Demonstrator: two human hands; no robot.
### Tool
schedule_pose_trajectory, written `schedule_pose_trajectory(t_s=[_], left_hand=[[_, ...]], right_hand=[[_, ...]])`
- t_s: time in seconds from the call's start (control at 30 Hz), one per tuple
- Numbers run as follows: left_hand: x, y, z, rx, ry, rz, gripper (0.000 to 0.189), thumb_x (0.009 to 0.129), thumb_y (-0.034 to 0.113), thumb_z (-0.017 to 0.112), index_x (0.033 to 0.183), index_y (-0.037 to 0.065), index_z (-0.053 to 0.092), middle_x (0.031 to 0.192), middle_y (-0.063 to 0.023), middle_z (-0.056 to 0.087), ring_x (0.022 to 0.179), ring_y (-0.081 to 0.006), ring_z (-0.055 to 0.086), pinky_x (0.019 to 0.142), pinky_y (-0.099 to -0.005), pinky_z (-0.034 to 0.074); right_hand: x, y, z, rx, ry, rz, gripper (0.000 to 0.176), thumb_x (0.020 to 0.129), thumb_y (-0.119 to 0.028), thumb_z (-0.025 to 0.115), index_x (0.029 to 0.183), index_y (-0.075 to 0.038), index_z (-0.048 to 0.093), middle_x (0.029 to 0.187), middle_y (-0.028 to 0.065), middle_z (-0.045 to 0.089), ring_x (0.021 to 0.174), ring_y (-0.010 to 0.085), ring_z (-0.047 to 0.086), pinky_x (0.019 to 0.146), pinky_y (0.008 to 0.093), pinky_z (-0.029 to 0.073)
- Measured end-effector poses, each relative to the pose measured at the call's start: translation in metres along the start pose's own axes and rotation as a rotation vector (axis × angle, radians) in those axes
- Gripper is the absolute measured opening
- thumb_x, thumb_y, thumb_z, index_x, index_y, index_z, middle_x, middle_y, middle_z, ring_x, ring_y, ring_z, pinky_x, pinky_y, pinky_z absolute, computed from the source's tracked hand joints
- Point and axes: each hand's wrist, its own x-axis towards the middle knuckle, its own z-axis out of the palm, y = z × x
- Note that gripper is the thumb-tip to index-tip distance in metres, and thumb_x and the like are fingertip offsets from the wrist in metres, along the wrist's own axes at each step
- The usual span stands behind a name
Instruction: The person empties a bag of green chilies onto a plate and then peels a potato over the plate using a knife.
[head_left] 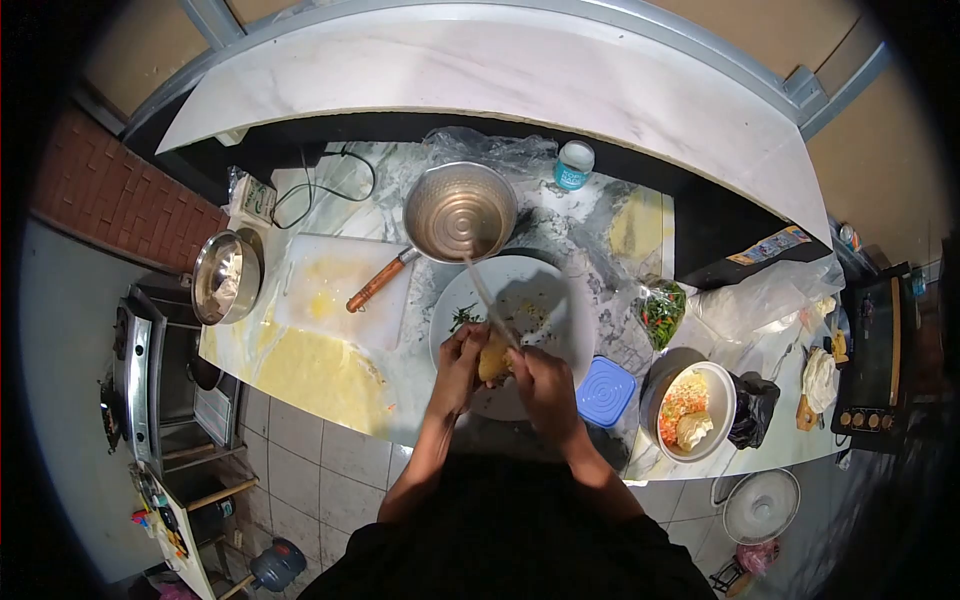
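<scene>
My left hand [458, 368] is closed around a yellowish, rounded piece of food [494, 358], possibly a potato, above the white plate [573, 300]. My right hand [548, 388] grips a knife [488, 298], its blade angled up and away over the plate. Where the handle meets the blade is hidden by my fingers, close against the food. Chopped green herbs [464, 318] and small yellowish scraps [532, 316] lie on the plate.
Beyond the plate stands a saucepan [460, 212]; a white cutting board [340, 285] and a metal bowl [227, 278] are leftward. Rightward are a blue lid [606, 391], a bag of chilies [661, 312] and a bowl of shredded food [688, 408]. A jar [574, 166] stands behind.
</scene>
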Motion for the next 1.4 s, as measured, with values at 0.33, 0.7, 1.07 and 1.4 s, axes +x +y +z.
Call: schedule_pose_trajectory(t_s=[0.33,0.7,1.07,1.4], left_hand=[[-0.006,0.003,0.002,-0.003,0.039,-0.025,0.037,0.096,0.038,0.050,0.104,0.004,0.058,0.075,-0.0033,0.059,0.053,-0.0089,0.053,0.039,-0.0200,0.039],[-0.004,0.002,0.000,-0.042,0.022,-0.067,0.040,0.096,0.041,0.049,0.108,0.003,0.058,0.081,-0.0024,0.060,0.057,-0.0084,0.055,0.040,-0.0204,0.041],[-0.007,0.004,0.002,0.109,0.092,0.100,0.031,0.096,0.032,0.053,0.101,0.003,0.061,0.076,-0.0018,0.059,0.059,-0.0077,0.055,0.044,-0.0216,0.044],[-0.007,0.002,0.007,0.129,0.120,0.066,0.033,0.096,0.034,0.053,0.100,0.002,0.060,0.075,-0.0014,0.058,0.056,-0.0081,0.054,0.044,-0.0219,0.045]], right_hand=[[0.003,0.001,-0.007,0.072,-0.045,0.064,0.029,0.094,-0.015,0.053,0.073,0.004,0.051,0.061,0.0210,0.048,0.052,0.0360,0.047,0.052,0.0407,0.038],[0.002,0.001,-0.007,0.039,-0.158,0.125,0.024,0.093,-0.014,0.053,0.075,0.002,0.055,0.069,0.0224,0.055,0.066,0.0418,0.055,0.058,0.0462,0.042],[0.002,-0.010,-0.004,0.036,-0.128,0.130,0.028,0.095,-0.017,0.052,0.076,0.003,0.056,0.065,0.0237,0.054,0.064,0.0429,0.056,0.058,0.0476,0.042],[0.011,-0.006,-0.009,0.028,-0.058,0.126,0.029,0.094,-0.018,0.053,0.073,0.002,0.056,0.065,0.0230,0.054,0.063,0.0425,0.055,0.056,0.0462,0.041]])
